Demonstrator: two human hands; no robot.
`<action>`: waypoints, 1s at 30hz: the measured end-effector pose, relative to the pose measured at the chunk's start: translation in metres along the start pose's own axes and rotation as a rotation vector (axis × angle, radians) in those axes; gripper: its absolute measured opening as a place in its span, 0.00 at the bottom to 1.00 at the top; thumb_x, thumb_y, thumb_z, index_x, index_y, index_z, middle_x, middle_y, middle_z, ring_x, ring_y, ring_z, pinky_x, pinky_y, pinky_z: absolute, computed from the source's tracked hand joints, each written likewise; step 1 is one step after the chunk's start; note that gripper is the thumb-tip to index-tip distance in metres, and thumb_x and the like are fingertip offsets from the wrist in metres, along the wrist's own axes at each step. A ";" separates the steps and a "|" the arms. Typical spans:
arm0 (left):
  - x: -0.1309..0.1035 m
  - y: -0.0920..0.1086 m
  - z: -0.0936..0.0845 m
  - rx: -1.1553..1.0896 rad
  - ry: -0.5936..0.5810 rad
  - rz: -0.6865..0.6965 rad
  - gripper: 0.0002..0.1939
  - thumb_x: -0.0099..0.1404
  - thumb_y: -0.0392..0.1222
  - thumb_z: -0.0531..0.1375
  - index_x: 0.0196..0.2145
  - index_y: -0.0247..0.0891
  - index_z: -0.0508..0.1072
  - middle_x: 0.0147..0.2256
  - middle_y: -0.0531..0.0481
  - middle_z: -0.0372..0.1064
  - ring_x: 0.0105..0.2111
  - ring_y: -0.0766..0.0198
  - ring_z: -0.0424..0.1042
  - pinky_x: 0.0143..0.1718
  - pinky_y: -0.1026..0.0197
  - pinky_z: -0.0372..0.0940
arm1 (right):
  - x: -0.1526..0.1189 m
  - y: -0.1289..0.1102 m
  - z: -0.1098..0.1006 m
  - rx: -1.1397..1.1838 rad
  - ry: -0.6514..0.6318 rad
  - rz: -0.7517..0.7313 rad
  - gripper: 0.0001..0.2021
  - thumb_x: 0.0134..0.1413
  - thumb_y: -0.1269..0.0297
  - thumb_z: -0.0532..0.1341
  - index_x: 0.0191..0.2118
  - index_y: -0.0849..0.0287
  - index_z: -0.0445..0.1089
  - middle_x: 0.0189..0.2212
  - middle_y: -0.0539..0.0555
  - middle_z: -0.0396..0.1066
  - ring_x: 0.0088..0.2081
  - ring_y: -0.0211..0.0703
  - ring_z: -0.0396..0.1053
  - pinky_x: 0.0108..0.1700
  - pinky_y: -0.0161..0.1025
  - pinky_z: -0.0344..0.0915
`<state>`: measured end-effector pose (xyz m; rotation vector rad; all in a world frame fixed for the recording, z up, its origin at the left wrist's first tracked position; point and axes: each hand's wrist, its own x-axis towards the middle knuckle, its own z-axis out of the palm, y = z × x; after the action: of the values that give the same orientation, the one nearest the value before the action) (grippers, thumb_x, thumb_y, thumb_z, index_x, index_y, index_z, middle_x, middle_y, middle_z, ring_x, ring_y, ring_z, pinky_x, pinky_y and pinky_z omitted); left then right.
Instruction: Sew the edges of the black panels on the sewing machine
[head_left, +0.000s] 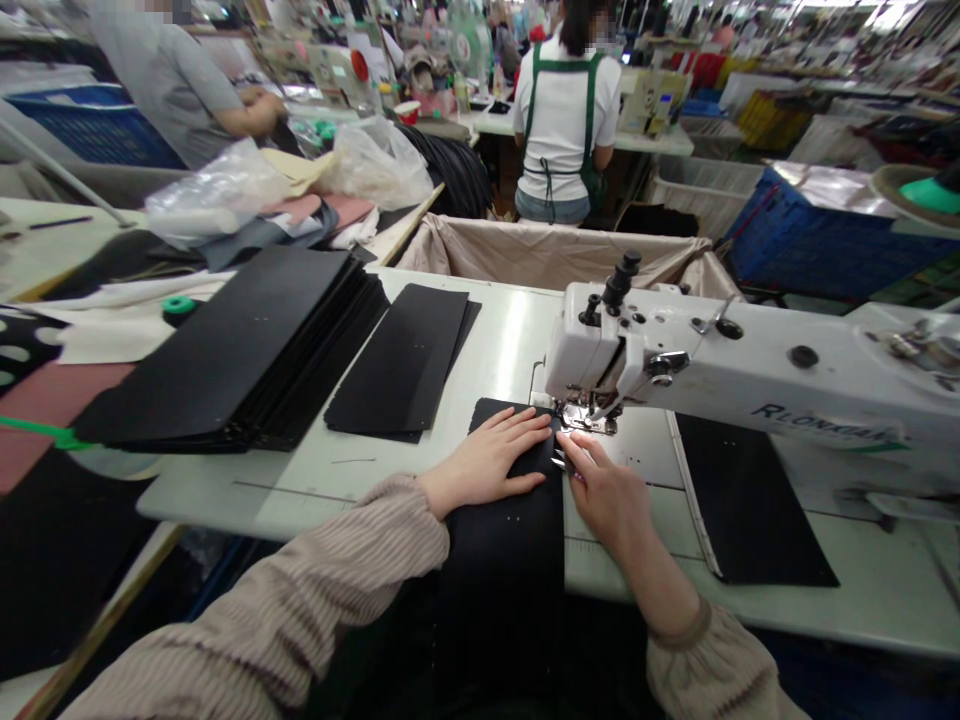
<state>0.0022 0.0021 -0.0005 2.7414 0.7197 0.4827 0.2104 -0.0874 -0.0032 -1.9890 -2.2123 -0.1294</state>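
Observation:
A long black panel (510, 560) lies on the sewing table and hangs over its front edge, its far end beside the presser foot (589, 415) of a white sewing machine (750, 370). My left hand (491, 458) rests flat on this panel with fingers stretched out. Close to the panel's right edge, just in front of the presser foot, my right hand (607, 492) is closed around what look like thread snips (559, 460). Their two metal points stick out to the left over the panel; the rest is hidden in my palm.
Left of the machine lie a thick stack of black panels (217, 345) and a smaller pile (401, 360). Another black panel with a pale edge strip (750, 500) lies at right. Behind the table is a cloth-lined bin (555, 250); two people work beyond.

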 end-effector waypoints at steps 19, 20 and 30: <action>0.004 -0.007 -0.002 0.031 0.016 0.093 0.18 0.72 0.40 0.54 0.57 0.47 0.69 0.61 0.48 0.63 0.60 0.54 0.61 0.62 0.48 0.55 | -0.001 0.001 -0.002 0.009 0.005 -0.004 0.26 0.63 0.67 0.53 0.65 0.45 0.59 0.62 0.48 0.64 0.39 0.43 0.75 0.32 0.38 0.70; 0.003 -0.007 -0.002 0.038 0.017 0.090 0.18 0.72 0.40 0.54 0.58 0.47 0.69 0.61 0.48 0.63 0.60 0.54 0.62 0.61 0.48 0.55 | -0.001 0.001 -0.002 0.011 0.007 -0.006 0.26 0.63 0.66 0.53 0.65 0.45 0.59 0.62 0.48 0.64 0.39 0.43 0.75 0.32 0.38 0.70; 0.003 -0.006 -0.002 0.071 0.026 0.072 0.18 0.73 0.41 0.52 0.58 0.48 0.70 0.60 0.47 0.63 0.59 0.53 0.61 0.60 0.49 0.56 | -0.001 0.001 -0.001 -0.001 -0.004 0.003 0.26 0.63 0.66 0.54 0.65 0.44 0.59 0.61 0.50 0.64 0.39 0.43 0.75 0.32 0.37 0.69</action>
<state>0.0016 0.0087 0.0005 2.8404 0.6583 0.5193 0.2115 -0.0883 -0.0021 -1.9947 -2.2114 -0.1262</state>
